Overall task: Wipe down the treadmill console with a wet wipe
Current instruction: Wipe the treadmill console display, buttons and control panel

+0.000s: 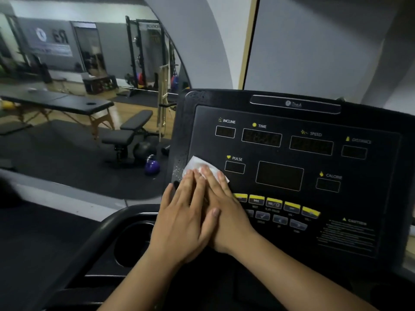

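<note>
Wet wipe (197,163): where on the treadmill console (292,122)? (A)

Flat on the panel at its 9 o'clock side, just at 9 o'clock of the PULSE window (234,167). Only the far corner shows; the rest is under fingers. (B)

Hands? (A)

Together. Left hand (182,216) and right hand (226,209) overlap, fingers straight, neither curled round anything. The right thumb lies across the back of the left. Fingertips (205,170) press the wipe down. (B)

Why doubled up? (A)

My reading: more weight on a thin sheet, so it drags with the palms instead of bunching. Flat fingers spread the wipe wide. (B)

Progress? (A)

Water beads (178,169) on the bezel at 9 o'clock of the wipe suggest that edge has been covered. The displays toward 3 o'clock look dry — likely untouched, though glare makes it hard to judge. (B)

Risk? (A)

Yellow buttons (274,202) at 4 o'clock of the hands: a firm pass could press one. The screens look dark. (B)
</note>
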`<state>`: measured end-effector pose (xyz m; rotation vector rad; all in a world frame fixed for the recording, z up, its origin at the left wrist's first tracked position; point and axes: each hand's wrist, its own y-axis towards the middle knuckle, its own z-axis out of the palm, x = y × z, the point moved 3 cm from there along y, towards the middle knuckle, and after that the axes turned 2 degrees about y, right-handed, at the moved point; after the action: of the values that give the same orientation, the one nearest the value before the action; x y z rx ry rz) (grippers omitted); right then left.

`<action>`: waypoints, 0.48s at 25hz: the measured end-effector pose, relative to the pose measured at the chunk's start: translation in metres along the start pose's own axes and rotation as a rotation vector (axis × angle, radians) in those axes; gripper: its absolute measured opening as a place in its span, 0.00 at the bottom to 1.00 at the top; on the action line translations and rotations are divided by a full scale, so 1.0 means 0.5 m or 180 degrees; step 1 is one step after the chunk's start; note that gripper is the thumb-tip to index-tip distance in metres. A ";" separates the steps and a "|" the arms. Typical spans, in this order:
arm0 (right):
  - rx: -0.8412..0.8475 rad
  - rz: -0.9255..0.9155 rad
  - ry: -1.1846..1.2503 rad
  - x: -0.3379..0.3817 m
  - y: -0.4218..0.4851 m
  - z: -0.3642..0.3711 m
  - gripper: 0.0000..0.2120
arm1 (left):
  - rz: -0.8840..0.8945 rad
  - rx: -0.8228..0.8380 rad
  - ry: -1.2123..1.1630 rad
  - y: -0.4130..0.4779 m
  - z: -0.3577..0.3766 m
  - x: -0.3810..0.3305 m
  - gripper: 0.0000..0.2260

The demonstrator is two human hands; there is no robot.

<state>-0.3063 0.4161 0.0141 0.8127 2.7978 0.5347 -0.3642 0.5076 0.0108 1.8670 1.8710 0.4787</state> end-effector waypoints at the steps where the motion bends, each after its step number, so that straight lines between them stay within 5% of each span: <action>1: 0.0073 -0.0141 -0.0074 0.009 0.008 0.008 0.36 | -0.0076 0.0002 -0.0027 -0.009 0.001 0.013 0.31; 6: 0.0647 -0.0812 -0.1118 0.010 0.092 0.022 0.36 | -0.0212 0.0043 -0.0334 -0.009 -0.009 0.054 0.32; 12: 0.0215 -0.0386 -0.1315 -0.059 0.261 -0.147 0.32 | 0.0051 0.0021 -0.0964 0.166 -0.098 0.126 0.31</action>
<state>-0.2386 0.4814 0.1342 0.6697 2.4712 0.2211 -0.3195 0.5756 0.0923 1.8425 1.6592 0.1811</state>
